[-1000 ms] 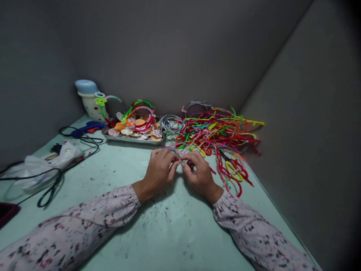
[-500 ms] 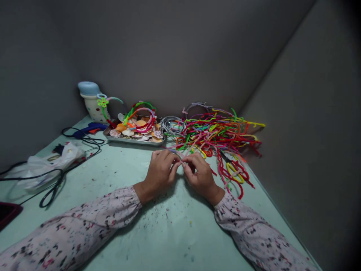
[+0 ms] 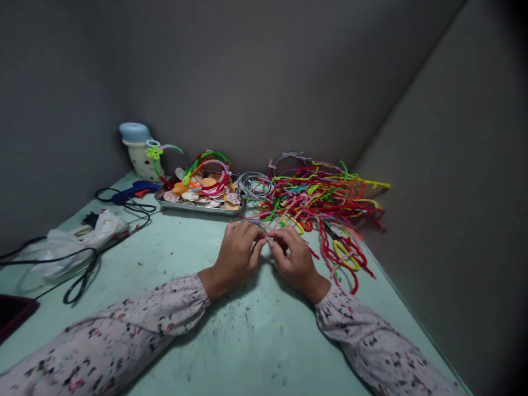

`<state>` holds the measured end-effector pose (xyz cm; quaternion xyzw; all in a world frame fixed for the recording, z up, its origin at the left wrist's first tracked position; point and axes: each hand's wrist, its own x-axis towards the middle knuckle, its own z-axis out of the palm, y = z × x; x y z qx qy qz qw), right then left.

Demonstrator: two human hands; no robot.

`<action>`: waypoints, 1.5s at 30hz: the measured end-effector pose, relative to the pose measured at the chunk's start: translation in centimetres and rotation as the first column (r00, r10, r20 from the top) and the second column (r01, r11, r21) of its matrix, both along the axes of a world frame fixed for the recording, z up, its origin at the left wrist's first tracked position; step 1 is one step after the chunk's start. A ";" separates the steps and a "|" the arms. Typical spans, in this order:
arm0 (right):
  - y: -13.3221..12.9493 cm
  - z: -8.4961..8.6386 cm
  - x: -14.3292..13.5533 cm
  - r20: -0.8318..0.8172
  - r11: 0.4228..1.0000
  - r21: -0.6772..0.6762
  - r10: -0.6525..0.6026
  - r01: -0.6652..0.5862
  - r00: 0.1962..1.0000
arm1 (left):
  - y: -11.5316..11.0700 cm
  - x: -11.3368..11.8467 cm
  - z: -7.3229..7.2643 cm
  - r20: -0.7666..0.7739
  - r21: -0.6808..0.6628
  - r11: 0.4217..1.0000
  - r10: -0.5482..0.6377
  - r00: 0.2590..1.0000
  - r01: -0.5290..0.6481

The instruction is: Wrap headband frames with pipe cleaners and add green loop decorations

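Over the middle of the table, my left hand and my right hand meet fingertip to fingertip. Both are closed in a pinch on a thin pale pink and lilac pipe cleaner. A lilac stretch of it shows just behind the fingers; the part between the fingertips is mostly hidden. Beyond my right hand spreads a tangled heap of coloured pipe cleaners. Scissors with yellow handles lie among red and pink strands to the right of that hand.
A metal tray of seashells with bent pipe-cleaner hoops stands at the back. Beside it lies a grey wire coil. On the left are a blue-lidded cup, a blue glue gun, black cable and a plastic bag.
The view has shifted slightly, so everything sits a little further right and lower. Both hands keep their pinch, with only a tiny shift of the fingers.
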<state>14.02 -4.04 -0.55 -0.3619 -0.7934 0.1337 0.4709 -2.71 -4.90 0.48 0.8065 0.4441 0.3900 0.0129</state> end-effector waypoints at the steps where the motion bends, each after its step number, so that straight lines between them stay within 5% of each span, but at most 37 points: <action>1: 0.0 0.0 0.0 0.000 1.000 -0.002 -0.002 0.002 1.000 | 0.0 0.0 0.0 0.002 -0.004 1.000 -0.005 1.000 0.005; 33: 0.5 -0.6 0.1 0.011 0.989 -0.022 -0.146 0.146 0.989 | 0.1 0.0 -0.1 0.035 -0.043 0.999 0.011 0.999 -0.010; 45: 0.5 -1.2 -0.1 0.008 0.996 -0.080 -0.028 0.028 1.000 | 0.1 0.1 -0.1 0.052 -0.064 0.998 0.019 0.998 -0.016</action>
